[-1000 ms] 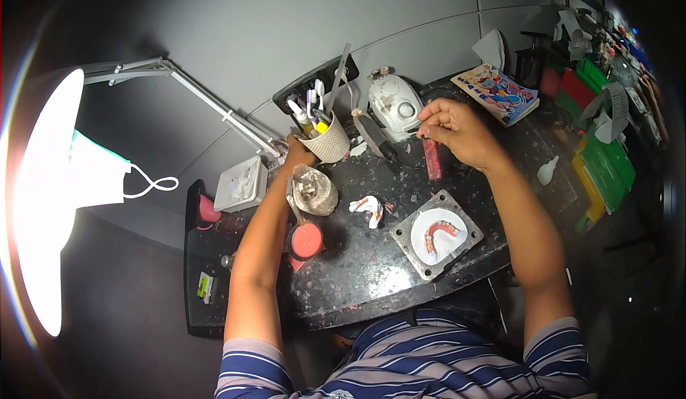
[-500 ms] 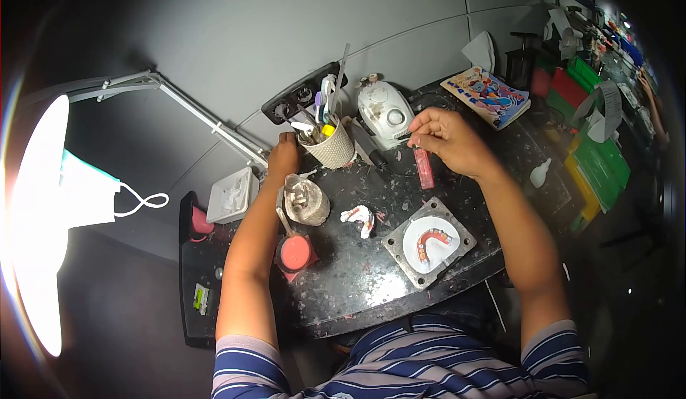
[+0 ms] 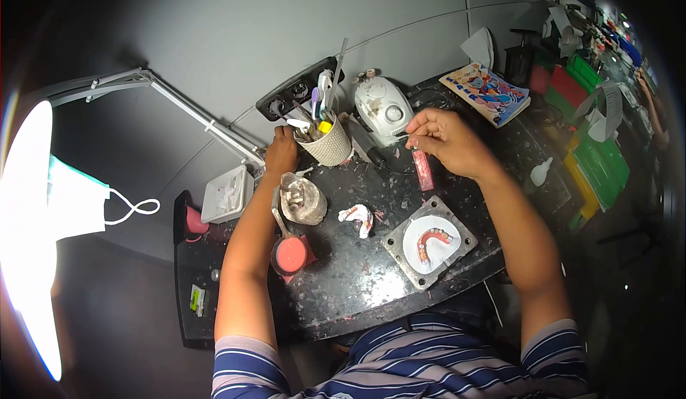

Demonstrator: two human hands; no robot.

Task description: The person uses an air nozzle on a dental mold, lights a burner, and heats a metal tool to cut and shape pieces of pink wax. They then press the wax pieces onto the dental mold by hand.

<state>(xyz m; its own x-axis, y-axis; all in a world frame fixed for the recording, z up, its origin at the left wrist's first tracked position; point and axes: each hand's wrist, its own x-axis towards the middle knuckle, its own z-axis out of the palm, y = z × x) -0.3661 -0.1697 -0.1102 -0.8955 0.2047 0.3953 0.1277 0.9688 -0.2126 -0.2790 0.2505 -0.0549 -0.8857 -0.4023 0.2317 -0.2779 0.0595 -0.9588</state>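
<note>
My left hand (image 3: 281,153) is closed beside the textured cup (image 3: 330,146) of tools, near the end of the black socket strip (image 3: 301,89). Its fingertips and anything in them are hidden. My right hand (image 3: 449,141) pinches the upper end of a pink, see-through bar (image 3: 423,170) between thumb and fingers, in front of a white device with a dial (image 3: 384,106). Below it lies a metal flask half (image 3: 443,262) filled with white plaster, bearing a denture (image 3: 435,242) with pink gum. A white and pink dental piece (image 3: 357,218) rests left of it.
Under my left forearm stand a cloudy jar (image 3: 304,200) and a dish of pink material (image 3: 291,255). A white tray (image 3: 227,195) and a bright lamp (image 3: 28,242) with a face mask (image 3: 78,199) are at left. A colourful book (image 3: 487,93) lies at the back right.
The view has shifted slightly, so the lamp and left-side things sit a little further left. Both hands keep nearly the same places.
</note>
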